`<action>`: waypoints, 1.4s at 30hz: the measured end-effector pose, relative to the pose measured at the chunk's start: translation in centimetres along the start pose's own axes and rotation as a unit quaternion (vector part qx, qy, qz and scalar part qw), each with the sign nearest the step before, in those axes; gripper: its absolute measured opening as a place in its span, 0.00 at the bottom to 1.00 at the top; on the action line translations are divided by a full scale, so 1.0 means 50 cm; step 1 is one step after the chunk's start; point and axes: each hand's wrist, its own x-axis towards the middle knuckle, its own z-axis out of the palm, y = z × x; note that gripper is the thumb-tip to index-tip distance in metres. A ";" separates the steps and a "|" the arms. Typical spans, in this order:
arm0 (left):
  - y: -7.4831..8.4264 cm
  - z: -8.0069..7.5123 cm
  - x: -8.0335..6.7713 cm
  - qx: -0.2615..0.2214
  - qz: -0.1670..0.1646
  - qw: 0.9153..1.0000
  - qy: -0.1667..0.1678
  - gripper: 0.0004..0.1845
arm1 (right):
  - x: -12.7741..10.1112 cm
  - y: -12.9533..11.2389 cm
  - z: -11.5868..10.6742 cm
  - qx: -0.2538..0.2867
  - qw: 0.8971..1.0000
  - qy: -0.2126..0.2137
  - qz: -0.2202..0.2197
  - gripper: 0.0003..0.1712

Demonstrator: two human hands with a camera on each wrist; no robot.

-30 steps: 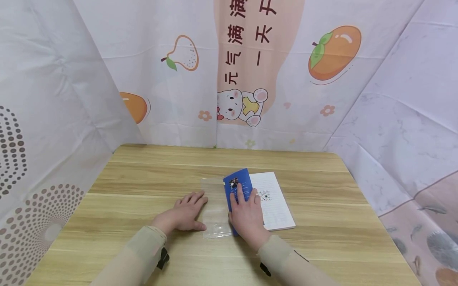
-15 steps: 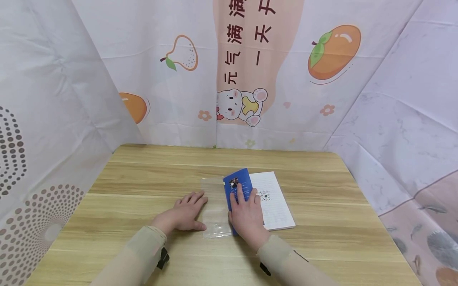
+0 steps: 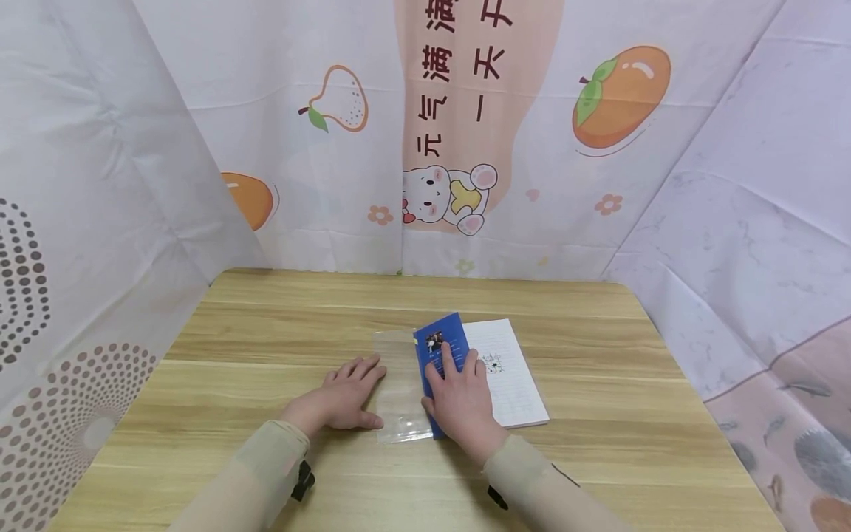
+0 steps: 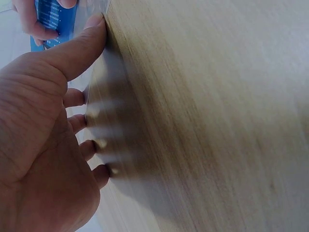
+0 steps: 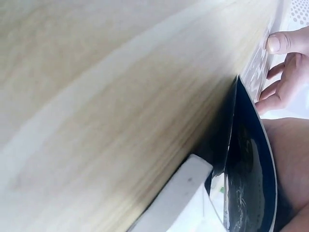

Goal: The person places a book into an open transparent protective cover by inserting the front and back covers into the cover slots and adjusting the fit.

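Note:
A book lies in the head view with its white printed page (image 3: pixel 517 388) uppermost. From its left side extends a blue cover flap (image 3: pixel 428 355) with a small picture and pale text, which in the right wrist view arches up off the table. Beyond the flap a clear plastic sheet (image 3: pixel 399 391) reaches left. My right hand (image 3: pixel 460 399) rests on the blue flap, fingers spread toward the page. At the sheet's left edge lies my left hand (image 3: pixel 346 395), palm down. In the left wrist view its thumb touches the sheet's edge, and its fingertips meet the wood.
All of this rests on a wood-grain table (image 3: pixel 279 318). A printed cloth (image 3: pixel 346 185) with fruit and writing hangs behind the far edge. More cloth hangs at the left and right sides. A dark strap device (image 3: pixel 303 480) sits on the left wrist.
My right hand has shifted very slightly on the blue flap, its wrist moving a touch to the right. The left hand, sheet and book stay in place.

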 end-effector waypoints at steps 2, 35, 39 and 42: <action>0.000 0.000 0.000 0.001 0.000 1.000 -0.001 0.50 | 0.000 0.002 0.000 0.003 1.000 0.000 -0.003 0.34; -0.003 0.005 0.001 0.002 0.011 1.000 0.010 0.50 | -0.009 0.067 -0.059 0.052 0.983 -0.144 -0.099 0.68; -0.003 0.003 0.001 -0.003 0.009 1.000 0.005 0.50 | -0.007 0.062 -0.052 0.045 0.985 -0.125 -0.109 0.68; -0.003 0.003 0.000 -0.004 0.008 1.000 0.004 0.49 | -0.007 0.059 -0.047 0.041 0.986 -0.116 -0.112 0.67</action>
